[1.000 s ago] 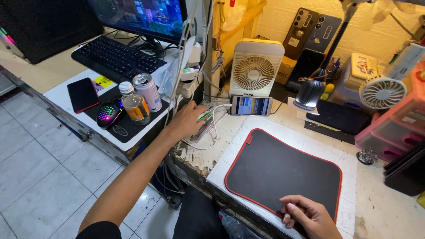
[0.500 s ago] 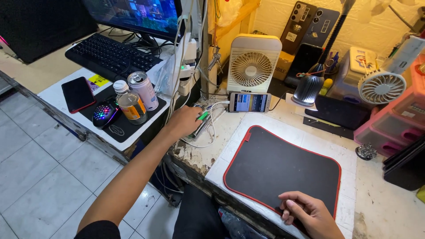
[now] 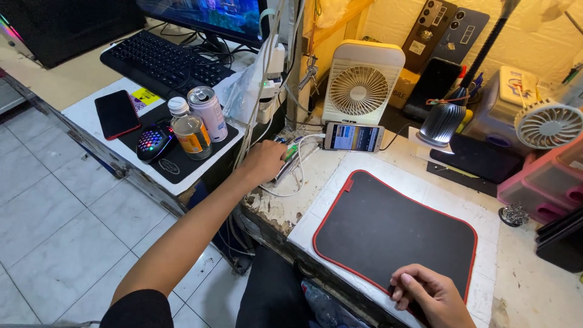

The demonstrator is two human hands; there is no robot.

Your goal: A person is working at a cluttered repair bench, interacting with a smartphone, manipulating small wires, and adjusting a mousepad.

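Grey floor tiles [image 3: 54, 212] fill the lower left, and two work surfaces meet above them: a white side desk [image 3: 85, 109] at the left and a worn, chipped workbench [image 3: 285, 209] at the right.

One monitor [image 3: 206, 15] stands at the far edge of the side desk, with one black keyboard [image 3: 164, 61] in front of it. One black mat with a red border [image 3: 395, 234] lies near the workbench's front edge. Two fans are in view: a cream box fan [image 3: 362, 82] upright at the back of the workbench, and a smaller white one [image 3: 549, 124] toward the far right corner. One lamp head [image 3: 441, 121] hangs over that back area.

Two phones show plainly: a dark one with a red rim [image 3: 117, 114] flat at the side desk's left edge, and a lit one [image 3: 353, 136] propped on its long side just in front of the box fan. One can [image 3: 208, 112] and one bottle [image 3: 188, 130] stand side by side near the side desk's front right corner, beside one glowing mouse [image 3: 152, 143].

The left hand [image 3: 264, 161] reaches to the workbench's left edge, fingers curled over a small green-tipped tool [image 3: 291, 152] among white cables [image 3: 291, 182]; whether it grips the tool I cannot tell. The right hand [image 3: 428, 294] rests loosely curled, holding nothing, on the mat's front edge.
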